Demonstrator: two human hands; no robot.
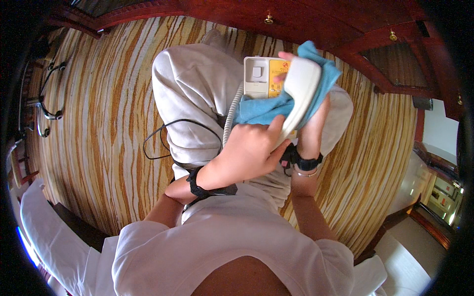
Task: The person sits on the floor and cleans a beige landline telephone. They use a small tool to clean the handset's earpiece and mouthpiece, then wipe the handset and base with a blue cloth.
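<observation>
A white telephone handset (305, 83) is held slantwise over my lap. My left hand (255, 148) grips its lower end between thumb and fingers. Against the far side of the upper end lies a blue cloth (326, 72), with my right hand (313, 122) behind it, mostly hidden by cloth and handset; some fingertips show past the handset's left edge. Beneath, the telephone base (255, 77), white with a yellow panel, rests on my lap, partly covered by the cloth. A coiled white cord (231, 111) runs down the base's left side.
A thin black cable (148, 142) loops over my left leg. Around me spreads a striped carpet (111, 122). Dark red wooden cabinets (237, 18) with brass knobs stand ahead. A wheeled chair base (48, 105) is at the far left, and white bedding (52, 236) at the lower left.
</observation>
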